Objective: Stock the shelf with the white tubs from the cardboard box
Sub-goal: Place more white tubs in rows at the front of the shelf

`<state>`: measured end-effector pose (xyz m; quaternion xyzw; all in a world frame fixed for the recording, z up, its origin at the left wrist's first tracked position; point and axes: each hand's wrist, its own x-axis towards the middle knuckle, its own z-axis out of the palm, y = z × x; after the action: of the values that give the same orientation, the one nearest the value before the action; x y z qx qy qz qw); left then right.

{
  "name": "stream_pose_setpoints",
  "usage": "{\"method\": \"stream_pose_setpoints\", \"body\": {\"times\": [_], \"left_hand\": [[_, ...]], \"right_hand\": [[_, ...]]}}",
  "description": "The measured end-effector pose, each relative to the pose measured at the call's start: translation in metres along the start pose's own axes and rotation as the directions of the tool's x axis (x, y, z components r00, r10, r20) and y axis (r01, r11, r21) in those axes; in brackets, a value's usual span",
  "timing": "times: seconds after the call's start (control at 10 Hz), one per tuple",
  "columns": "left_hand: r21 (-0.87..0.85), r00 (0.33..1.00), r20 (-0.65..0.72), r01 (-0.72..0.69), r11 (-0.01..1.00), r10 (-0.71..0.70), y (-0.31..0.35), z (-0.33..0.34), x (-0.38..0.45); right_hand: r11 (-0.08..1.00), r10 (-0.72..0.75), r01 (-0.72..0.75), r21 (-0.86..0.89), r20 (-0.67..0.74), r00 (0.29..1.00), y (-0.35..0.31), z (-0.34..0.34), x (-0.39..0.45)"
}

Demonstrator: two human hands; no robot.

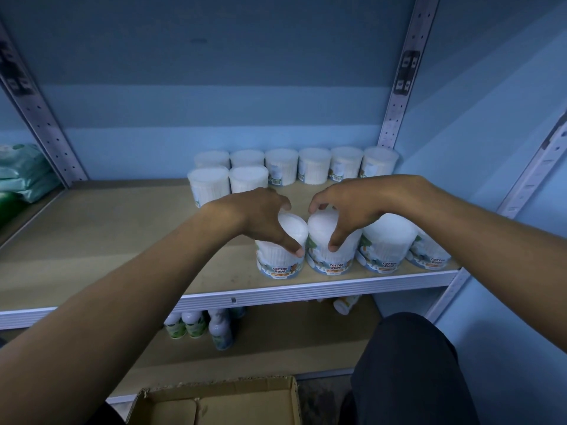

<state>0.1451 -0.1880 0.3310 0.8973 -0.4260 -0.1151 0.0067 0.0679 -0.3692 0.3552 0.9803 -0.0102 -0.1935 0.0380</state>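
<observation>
Both hands rest on white cotton-bud tubs at the front edge of the wooden shelf [107, 240]. My left hand [260, 219] grips the top of one tub [279, 262]. Beside it, my right hand [346, 207] grips a second tub [333, 259]. Two more tubs [385, 246] stand to the right along the edge. Several tubs [313, 165] line the shelf's back in rows. The cardboard box [221, 403] lies open on the floor at the bottom; its inside is mostly out of view.
Metal uprights [399, 87] frame the shelf against a blue wall. Green packs [24, 176] sit on the neighbouring shelf at left. Bottles [196, 325] stand on the lower shelf. My knee in dark trousers [408, 363] is at the lower right.
</observation>
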Motion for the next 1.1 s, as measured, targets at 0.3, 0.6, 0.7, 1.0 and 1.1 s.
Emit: {"method": "stream_pose_setpoints", "body": {"times": [0.3, 0.6, 0.7, 1.0, 1.1], "left_hand": [[-0.017, 0.999, 0.027, -0.037, 0.999, 0.037, -0.002, -0.004, 0.002], [0.0, 0.999, 0.01, -0.036, 0.999, 0.036, -0.002, -0.002, 0.005], [-0.01, 0.999, 0.01, -0.036, 0.999, 0.036, -0.004, -0.002, 0.005], [-0.106, 1.0, -0.011, -0.028, 0.994, 0.027, -0.014, -0.001, 0.0], [-0.149, 0.999, -0.038, -0.015, 0.989, 0.01, -0.024, -0.003, -0.005]], "right_hand": [[1.0, 0.013, -0.013, 0.021, 0.029, 0.999, 0.004, 0.001, 0.002], [1.0, -0.003, 0.003, 0.027, 0.015, 1.0, 0.005, 0.002, 0.003], [0.999, 0.002, -0.003, 0.033, 0.015, 1.0, 0.004, 0.002, 0.003], [0.996, 0.018, -0.017, 0.086, -0.009, 1.0, -0.001, -0.007, 0.001], [0.994, 0.02, -0.011, 0.109, -0.08, 0.997, -0.005, -0.013, 0.01]]}}
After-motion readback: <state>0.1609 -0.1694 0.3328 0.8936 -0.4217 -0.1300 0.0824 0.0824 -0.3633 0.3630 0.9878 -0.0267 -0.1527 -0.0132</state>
